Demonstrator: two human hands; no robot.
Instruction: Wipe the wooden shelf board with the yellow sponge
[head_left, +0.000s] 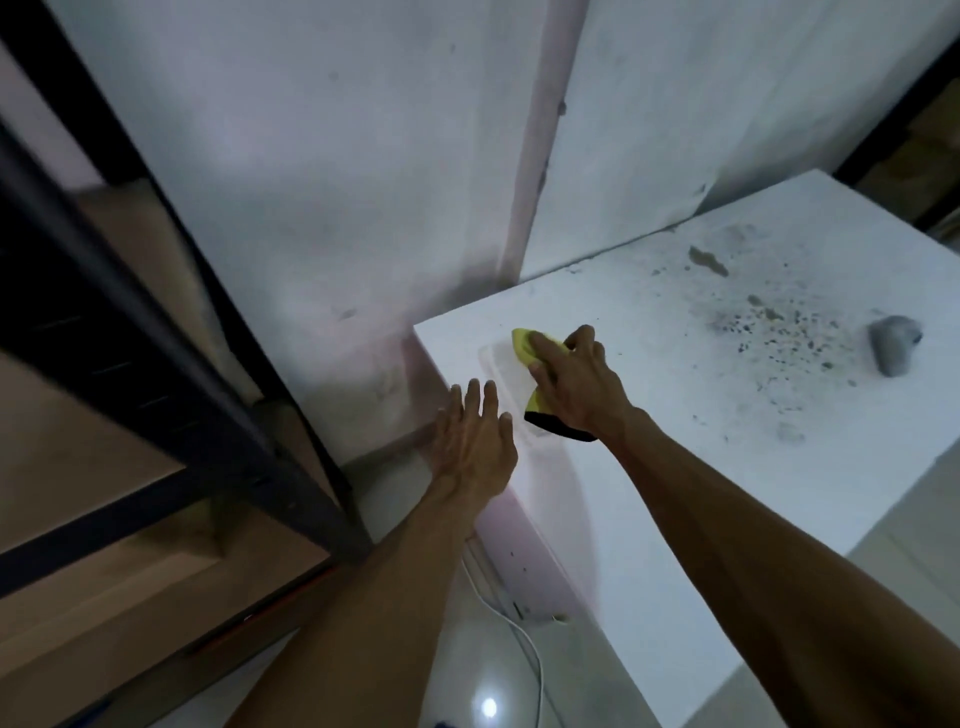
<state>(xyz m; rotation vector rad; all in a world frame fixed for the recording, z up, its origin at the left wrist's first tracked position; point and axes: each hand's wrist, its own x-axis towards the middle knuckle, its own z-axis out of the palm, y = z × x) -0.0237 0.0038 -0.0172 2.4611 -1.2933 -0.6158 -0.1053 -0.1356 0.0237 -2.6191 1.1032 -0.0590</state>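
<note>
Yellow sponge (524, 347) | crumpled, black-edged | right hand (576, 389) grips it | speckled white top (675, 467)

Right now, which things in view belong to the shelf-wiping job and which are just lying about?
For the job: yellow sponge, right hand holding it, wooden shelf board in the black rack.
Lying about: grey object, white cable, dirt specks on the white top; left hand open at its edge.
</note>
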